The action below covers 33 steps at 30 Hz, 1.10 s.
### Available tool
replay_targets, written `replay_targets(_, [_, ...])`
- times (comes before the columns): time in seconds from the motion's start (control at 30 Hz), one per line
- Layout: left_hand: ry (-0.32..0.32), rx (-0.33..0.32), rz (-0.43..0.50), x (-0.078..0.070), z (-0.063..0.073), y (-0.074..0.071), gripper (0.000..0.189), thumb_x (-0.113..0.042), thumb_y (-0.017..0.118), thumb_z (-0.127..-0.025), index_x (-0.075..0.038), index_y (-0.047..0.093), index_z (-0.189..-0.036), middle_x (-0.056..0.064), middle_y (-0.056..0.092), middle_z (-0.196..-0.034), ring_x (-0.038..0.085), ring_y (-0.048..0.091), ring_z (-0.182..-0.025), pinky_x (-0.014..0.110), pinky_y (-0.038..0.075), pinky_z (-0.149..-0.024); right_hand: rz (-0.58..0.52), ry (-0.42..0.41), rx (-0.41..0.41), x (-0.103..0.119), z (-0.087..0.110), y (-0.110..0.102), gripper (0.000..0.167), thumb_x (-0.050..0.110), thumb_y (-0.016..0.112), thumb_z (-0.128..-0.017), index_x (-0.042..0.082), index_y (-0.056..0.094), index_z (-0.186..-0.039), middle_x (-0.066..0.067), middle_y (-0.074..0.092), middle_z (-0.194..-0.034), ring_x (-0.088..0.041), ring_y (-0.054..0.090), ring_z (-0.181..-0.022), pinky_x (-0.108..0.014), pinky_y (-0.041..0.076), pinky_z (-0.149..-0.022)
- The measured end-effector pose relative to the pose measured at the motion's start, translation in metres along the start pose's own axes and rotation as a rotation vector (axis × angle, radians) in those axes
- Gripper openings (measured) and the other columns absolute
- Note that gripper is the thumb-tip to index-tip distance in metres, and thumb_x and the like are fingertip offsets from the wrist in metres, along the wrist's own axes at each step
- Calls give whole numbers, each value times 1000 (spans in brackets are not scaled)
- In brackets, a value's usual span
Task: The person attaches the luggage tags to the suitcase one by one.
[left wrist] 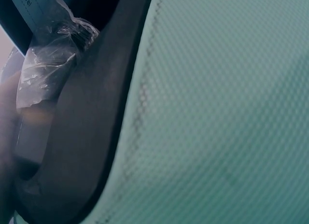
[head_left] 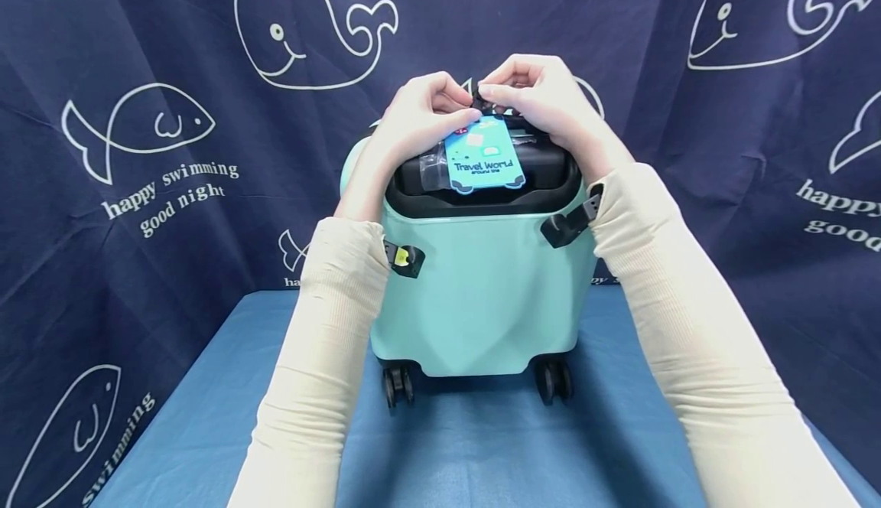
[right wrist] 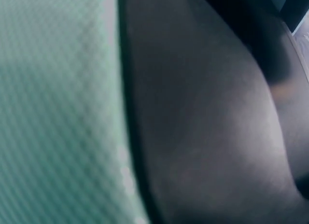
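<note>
A mint-green suitcase (head_left: 482, 286) stands upright on its wheels, with a black handle (head_left: 547, 165) set in a dark recess on top. A blue luggage tag (head_left: 486, 154) printed "Travel World" hangs in front of that handle. Above the tag, my left hand (head_left: 421, 112) and my right hand (head_left: 544, 101) pinch its small black strap (head_left: 478, 99) from either side. Fingers hide most of the strap. Clear plastic wrap (left wrist: 46, 72) clings to the handle beside the tag in the left wrist view. Close up in the right wrist view is the suitcase's textured shell (right wrist: 53, 118).
Blue cloth (head_left: 482, 454) covers the table beneath the suitcase. A dark blue curtain (head_left: 172, 263) with white whale and fish drawings hangs behind and at both sides. Black wheels (head_left: 554, 379) show under the suitcase. Wrist cameras (head_left: 406, 258) sit close to its front.
</note>
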<state>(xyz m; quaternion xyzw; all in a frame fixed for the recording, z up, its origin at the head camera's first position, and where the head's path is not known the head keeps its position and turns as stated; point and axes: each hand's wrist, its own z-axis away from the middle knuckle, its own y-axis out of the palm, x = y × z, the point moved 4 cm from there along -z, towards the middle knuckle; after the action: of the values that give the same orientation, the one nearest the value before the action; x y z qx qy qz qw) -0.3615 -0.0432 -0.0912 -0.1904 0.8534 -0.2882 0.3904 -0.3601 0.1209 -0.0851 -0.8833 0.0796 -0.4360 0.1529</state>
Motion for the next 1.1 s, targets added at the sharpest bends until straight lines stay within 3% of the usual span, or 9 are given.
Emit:
replay_targets(0.17, [-3, -8, 2, 0, 0, 0, 22, -28, 66, -87, -12, 61, -101, 2, 72, -100, 3, 63, -90, 16, 42, -85, 33, 30, 10, 0, -1, 1, 9, 19, 68, -86, 13, 66, -91, 8, 65, -73, -8, 55, -70, -21, 43, -69])
replay_targets(0.3, [12, -40, 1, -1, 1, -1, 20, -27, 66, -87, -11, 60, -97, 0, 70, -102, 4, 63, -91, 18, 42, -85, 186, 99, 28, -1, 0, -1, 23, 37, 64, -87, 15, 65, -92, 10, 63, -76, -9, 53, -78, -21, 39, -75])
replay_targets(0.4, [17, -66, -9, -1, 1, -2, 18, -27, 66, -87, -12, 60, -95, 0, 68, -102, 5, 62, -91, 18, 43, -84, 254, 102, 60, 0, 1, -1, 33, 46, 61, -87, 13, 67, -90, 9, 60, -75, -12, 49, -82, -22, 35, -75])
replay_targets(0.73, [-9, -95, 3, 0, 1, -3, 23, -31, 70, -83, -12, 62, -94, 0, 68, -95, 6, 63, -83, 17, 44, -81, 127, 60, 87, 1, 2, 2, 16, 31, 67, -86, 16, 66, -89, 10, 61, -74, -12, 50, -77, -22, 34, -71])
replay_targets(0.97, [-35, -145, 34, -1, 2, -5, 25, -32, 75, -79, -12, 63, -89, 0, 68, -87, 6, 64, -81, 17, 47, -78, 47, 68, 91, 2, 1, 3, 14, 27, 68, -86, 15, 61, -90, 11, 66, -75, -8, 56, -74, -21, 38, -73])
replay_targets(1.1, [-23, -166, -3, 0, 4, -5, 26, -35, 73, -80, -15, 58, -86, -2, 65, -87, 6, 62, -83, 16, 44, -79, 39, 64, 81, 0, 1, 4, 14, 27, 68, -86, 15, 61, -90, 11, 66, -76, -8, 56, -74, -21, 38, -72])
